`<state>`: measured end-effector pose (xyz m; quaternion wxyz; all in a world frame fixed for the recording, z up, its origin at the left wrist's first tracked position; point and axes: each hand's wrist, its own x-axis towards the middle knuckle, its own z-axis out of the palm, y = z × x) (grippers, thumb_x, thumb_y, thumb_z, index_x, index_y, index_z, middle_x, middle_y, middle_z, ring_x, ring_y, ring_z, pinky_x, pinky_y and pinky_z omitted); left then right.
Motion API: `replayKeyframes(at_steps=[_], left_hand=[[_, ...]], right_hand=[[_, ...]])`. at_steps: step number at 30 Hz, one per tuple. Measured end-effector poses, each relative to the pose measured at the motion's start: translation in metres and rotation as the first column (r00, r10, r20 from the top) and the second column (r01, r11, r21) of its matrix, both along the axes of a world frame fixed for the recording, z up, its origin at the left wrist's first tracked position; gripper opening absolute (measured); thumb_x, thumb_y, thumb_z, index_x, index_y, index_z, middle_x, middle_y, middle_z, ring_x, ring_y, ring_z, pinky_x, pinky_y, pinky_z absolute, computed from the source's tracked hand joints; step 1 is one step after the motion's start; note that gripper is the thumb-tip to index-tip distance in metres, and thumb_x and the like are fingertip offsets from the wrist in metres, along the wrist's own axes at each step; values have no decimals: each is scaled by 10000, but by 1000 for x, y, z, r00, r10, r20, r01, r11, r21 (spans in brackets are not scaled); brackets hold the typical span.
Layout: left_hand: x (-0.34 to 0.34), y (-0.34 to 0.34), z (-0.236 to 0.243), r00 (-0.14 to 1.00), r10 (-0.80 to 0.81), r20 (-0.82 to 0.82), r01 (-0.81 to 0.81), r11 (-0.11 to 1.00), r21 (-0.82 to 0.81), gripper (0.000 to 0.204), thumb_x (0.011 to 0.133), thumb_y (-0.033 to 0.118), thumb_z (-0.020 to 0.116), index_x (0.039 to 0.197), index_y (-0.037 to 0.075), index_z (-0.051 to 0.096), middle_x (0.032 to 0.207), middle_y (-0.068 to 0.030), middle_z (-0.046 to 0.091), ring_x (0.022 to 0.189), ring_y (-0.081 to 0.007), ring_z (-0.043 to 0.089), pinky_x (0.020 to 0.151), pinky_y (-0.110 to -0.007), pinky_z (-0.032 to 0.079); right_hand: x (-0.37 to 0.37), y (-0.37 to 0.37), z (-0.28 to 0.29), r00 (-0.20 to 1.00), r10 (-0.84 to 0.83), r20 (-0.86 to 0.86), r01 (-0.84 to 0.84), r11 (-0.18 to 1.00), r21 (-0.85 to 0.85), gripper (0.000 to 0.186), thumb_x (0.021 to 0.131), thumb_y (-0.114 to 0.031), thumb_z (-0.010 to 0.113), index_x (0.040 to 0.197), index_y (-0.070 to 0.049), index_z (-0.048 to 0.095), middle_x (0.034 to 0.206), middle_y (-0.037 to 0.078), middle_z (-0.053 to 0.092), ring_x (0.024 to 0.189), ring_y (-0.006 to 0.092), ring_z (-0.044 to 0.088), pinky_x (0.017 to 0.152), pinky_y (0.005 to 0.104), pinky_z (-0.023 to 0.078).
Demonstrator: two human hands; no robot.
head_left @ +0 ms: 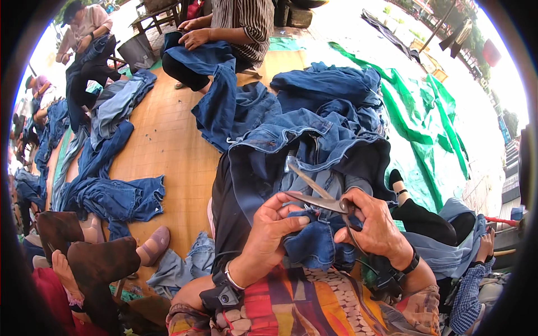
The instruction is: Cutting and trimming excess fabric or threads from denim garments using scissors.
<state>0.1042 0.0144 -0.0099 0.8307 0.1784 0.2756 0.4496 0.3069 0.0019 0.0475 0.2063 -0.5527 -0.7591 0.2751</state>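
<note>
My right hand (pixel 370 227) grips dark-handled metal scissors (pixel 330 204), their blades spread apart and pointing left over my lap. My left hand (pixel 264 235) is closed, thumb and fingers pinching a dark blue denim piece (pixel 311 246) just below the lower blade. Behind the scissors, a pair of blue jeans (pixel 353 143) with an open waistband and zip spreads across my lap and dark-clad legs.
Denim piles (pixel 325 84) lie ahead and at left (pixel 112 187) on tan mats (pixel 145 157). Green tarpaulin (pixel 426 140) spreads at right. A seated person in stripes (pixel 241 22) handles jeans; other people work at upper left (pixel 87 33), lower left (pixel 61 263) and right (pixel 471 291).
</note>
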Motion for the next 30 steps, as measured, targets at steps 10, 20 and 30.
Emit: replayKeyframes(at_steps=[10, 20, 30], left_hand=[[-1, -1, -11, 990, 6, 144, -4, 1000, -10, 335, 787, -90, 577, 1083, 18, 463, 913, -86, 625, 818, -120, 619, 736, -211, 505], [3, -1, -9, 994, -5, 109, 8, 1000, -24, 307, 762, -115, 561, 1022, 32, 489, 940, -80, 624, 872, -126, 612, 783, -209, 487], [3, 1, -8, 996, -5, 92, 8, 1000, -26, 237, 804, -96, 557, 995, 22, 480, 929, -97, 633, 870, -139, 623, 775, -212, 499]], right_hand=[[6, -9, 10, 969, 81, 233, -91, 995, 32, 547, 674, -488, 717, 902, -23, 542, 798, 128, 572, 744, 318, 593, 612, 401, 457], [2, -8, 10, 929, 88, 360, -131, 987, 96, 557, 632, -487, 735, 859, -24, 527, 753, 121, 565, 714, 315, 583, 580, 410, 438], [-2, -9, 6, 907, 71, 414, -129, 985, 113, 581, 631, -494, 735, 872, -17, 507, 728, 126, 570, 675, 311, 587, 555, 402, 432]])
